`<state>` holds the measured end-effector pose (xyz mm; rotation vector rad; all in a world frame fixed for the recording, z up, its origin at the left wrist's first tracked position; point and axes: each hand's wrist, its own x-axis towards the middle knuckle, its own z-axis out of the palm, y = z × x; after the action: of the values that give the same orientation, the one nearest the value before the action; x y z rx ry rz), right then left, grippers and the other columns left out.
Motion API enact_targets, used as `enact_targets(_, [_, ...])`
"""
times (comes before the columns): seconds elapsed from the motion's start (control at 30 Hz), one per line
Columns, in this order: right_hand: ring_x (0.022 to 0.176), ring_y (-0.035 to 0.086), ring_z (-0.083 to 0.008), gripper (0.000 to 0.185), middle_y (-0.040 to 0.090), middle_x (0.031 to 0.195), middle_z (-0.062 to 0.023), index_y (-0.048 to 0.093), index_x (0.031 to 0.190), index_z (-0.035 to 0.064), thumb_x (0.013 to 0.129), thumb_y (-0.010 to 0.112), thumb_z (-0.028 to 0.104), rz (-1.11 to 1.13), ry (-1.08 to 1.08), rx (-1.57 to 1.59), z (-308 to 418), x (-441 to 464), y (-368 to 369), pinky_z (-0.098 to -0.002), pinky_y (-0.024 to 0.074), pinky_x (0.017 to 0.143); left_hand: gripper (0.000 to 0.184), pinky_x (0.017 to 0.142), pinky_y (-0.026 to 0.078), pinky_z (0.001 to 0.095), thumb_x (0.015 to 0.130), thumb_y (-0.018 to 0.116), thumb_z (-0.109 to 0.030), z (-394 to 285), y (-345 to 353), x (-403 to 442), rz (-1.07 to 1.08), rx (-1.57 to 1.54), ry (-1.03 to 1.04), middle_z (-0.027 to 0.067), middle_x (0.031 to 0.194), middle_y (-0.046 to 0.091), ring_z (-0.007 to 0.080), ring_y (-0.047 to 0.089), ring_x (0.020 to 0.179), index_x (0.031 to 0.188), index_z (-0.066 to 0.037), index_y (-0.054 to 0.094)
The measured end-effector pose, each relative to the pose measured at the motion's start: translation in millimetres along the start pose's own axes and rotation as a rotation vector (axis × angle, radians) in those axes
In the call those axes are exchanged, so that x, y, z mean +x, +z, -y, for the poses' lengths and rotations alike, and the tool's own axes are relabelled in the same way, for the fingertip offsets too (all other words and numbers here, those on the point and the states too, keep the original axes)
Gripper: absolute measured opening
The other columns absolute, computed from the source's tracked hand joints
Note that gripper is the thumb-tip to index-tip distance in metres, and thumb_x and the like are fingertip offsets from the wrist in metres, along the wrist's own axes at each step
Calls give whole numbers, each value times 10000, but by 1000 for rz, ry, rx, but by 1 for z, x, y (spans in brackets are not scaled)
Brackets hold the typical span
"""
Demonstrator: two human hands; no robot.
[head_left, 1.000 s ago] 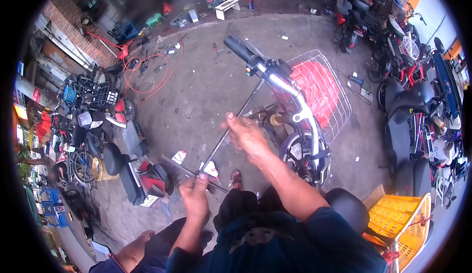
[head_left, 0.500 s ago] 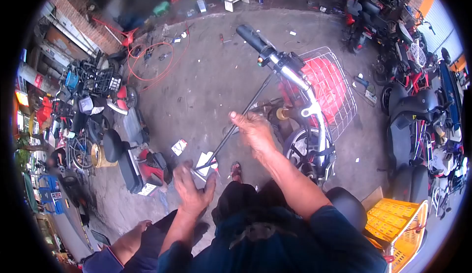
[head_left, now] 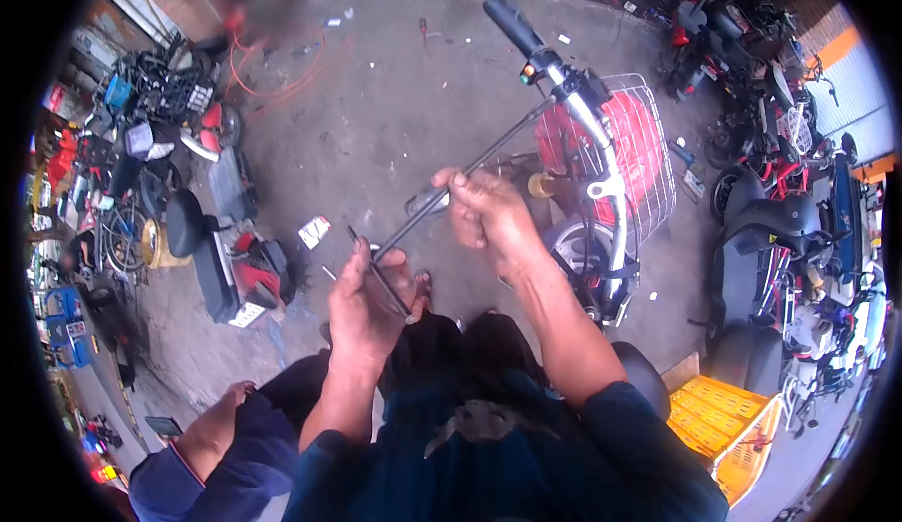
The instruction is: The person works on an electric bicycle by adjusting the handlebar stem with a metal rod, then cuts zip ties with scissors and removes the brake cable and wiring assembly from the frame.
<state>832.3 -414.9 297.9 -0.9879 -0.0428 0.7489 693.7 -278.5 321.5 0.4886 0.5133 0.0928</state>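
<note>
A long, dark T-handle wrench (head_left: 413, 225) runs diagonally in front of me. Its far tip meets the clamp area of the chrome handlebar (head_left: 590, 123), near the black grip (head_left: 512, 22). My left hand (head_left: 368, 301) cups the crossbar, which lies across the palm under curled fingers. Around the middle of the shaft, my right hand (head_left: 493, 217) is closed, thumb and index finger pinching it. Below the handlebar, a wire basket (head_left: 658, 137) holds a red bag (head_left: 628, 160). The handlebar's lower end is beside my right forearm.
Another person's arm (head_left: 216, 433) is close by at lower left. A black-seated scooter (head_left: 211, 259) stands left, with more bikes behind it. Parked scooters (head_left: 752, 240) line the right side. A yellow crate (head_left: 719, 419) is near my right elbow. Red hose (head_left: 249, 80) lies on the floor.
The crossbar has turned, and my left hand has moved from a blurred pose to cupping it. My right hand has shifted up in view and closed around the shaft. The view has tilted.
</note>
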Motion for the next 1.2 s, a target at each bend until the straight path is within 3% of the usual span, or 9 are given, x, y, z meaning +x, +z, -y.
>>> enact_targets(0.17, [457,303,-37,293,371,593,61,563,883,65,898,642,346,-112,-34,-32,-9,3,7,-198,231,401,223,564,420,282,895,539,-116,22,-50,-6,-112,1217,1181,122,697,592,195,558,603,974,84,596])
enact_targets(0.37, [428,345,-40,276,414,549,82,587,787,120,793,754,339,-255,-85,-91,-5,7,14,-220,244,398,578,724,452,378,788,684,-64,2,-54,-1,14,1578,1735,150,931,570,279,556,841,1307,-1,439])
enact_targets(0.6, [435,345,-47,328,402,549,68,534,687,146,762,765,367,-339,-91,-118,1,10,18,-227,245,399,278,683,462,376,699,728,-87,-21,-24,8,169,1784,1211,130,825,598,277,571,770,949,12,660])
enact_targets(0.73, [457,354,-52,304,411,584,56,568,810,93,858,670,375,-294,-87,-96,2,7,21,-223,253,406,206,600,467,320,874,638,-159,-4,-12,-3,59,1062,594,128,808,635,264,590,653,928,39,658])
enact_targets(0.87, [495,314,-40,291,356,621,62,557,1051,46,960,534,322,15,12,106,6,0,22,-194,253,427,513,606,490,304,971,453,-419,-6,5,-3,247,-84,-31,133,733,642,214,608,634,863,27,682])
enact_targets(0.9, [495,310,-40,288,349,620,64,560,1050,47,958,537,319,39,29,105,3,3,17,-195,253,426,570,604,498,314,978,399,-454,-8,7,-5,219,-62,-41,137,735,643,216,615,641,846,23,680])
enact_targets(1.0, [486,317,-41,294,367,613,63,575,1024,44,938,573,325,0,8,56,-4,6,13,-200,252,422,575,603,497,332,987,370,-435,-3,5,-16,-79,871,310,143,743,636,252,616,640,861,42,666])
enact_targets(1.13, [518,360,-51,355,439,645,55,623,907,40,856,678,386,-167,-44,12,-7,3,23,-227,252,451,433,618,474,352,863,654,-256,-10,-37,-14,151,1707,1352,167,797,617,283,591,655,1118,80,553])
enact_targets(1.2, [519,345,-48,339,427,639,60,608,823,61,833,707,384,-217,-53,4,-10,3,26,-229,249,452,727,625,465,390,736,752,-111,-9,-41,-11,179,1713,1454,193,910,576,309,575,746,1342,11,368])
